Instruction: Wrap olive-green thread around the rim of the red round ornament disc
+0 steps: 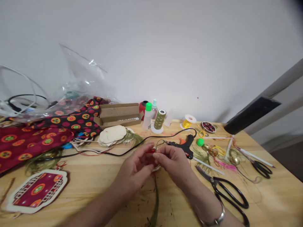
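Near the middle of the wooden table (94, 189), my left hand (139, 162) is closed around a small red round piece with a pale rim (156, 166). My right hand (171, 159) pinches at the upper part of the same piece, thumb against forefinger, on a thin greenish cord. My fingers cover much of the piece. A green tassel (155, 205) hangs down from it towards the table's front edge. Just behind my right hand lies a black glue gun (186, 146) with a white glue stick.
Large black scissors (230, 192) lie at the right, smaller ones (261, 168) beyond. Thread spools (160, 119), bottles (147, 118) and an open cardboard box (119, 115) line the back. Patterned fabric (30, 142) and a framed piece (38, 190) are at the left. A black cable (123, 154) crosses the table.
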`<state>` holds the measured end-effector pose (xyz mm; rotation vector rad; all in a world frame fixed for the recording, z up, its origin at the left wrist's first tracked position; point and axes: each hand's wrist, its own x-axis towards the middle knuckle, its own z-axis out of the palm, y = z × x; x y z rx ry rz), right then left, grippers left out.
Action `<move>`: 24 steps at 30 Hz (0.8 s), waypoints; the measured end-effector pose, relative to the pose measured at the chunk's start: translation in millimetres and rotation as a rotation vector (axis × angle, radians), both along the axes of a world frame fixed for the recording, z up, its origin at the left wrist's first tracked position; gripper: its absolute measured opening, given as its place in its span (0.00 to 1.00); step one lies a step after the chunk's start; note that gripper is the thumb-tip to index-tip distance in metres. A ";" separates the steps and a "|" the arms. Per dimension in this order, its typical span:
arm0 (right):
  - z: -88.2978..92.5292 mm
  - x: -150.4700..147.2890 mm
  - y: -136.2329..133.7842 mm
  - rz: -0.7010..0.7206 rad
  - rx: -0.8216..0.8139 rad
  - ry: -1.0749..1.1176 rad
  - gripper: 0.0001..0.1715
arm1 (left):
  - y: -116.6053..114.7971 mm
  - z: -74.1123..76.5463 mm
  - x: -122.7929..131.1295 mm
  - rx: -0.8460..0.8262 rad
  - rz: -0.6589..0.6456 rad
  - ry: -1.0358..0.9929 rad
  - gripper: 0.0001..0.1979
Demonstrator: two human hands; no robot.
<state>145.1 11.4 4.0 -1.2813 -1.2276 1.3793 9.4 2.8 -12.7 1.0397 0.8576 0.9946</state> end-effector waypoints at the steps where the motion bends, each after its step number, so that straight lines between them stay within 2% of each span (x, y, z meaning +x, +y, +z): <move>1: -0.4 -0.1 0.2 -0.002 -0.003 -0.002 0.08 | 0.8 -1.3 0.3 0.002 0.002 0.000 0.25; 7: -5.4 1.3 1.3 0.001 0.000 -0.062 0.07 | 2.7 -5.4 0.1 -0.002 -0.008 0.042 0.20; 13: -8.0 2.0 2.3 0.007 -0.009 -0.047 0.07 | 2.9 3.0 0.4 0.012 -0.029 0.139 0.14; 17: -9.0 1.4 2.9 0.008 -0.023 -0.009 0.08 | 3.0 7.3 0.4 0.068 0.013 0.243 0.09; 24: -6.9 2.4 2.3 -0.004 -0.001 -0.056 0.08 | 2.8 12.0 -4.0 0.093 0.053 0.407 0.07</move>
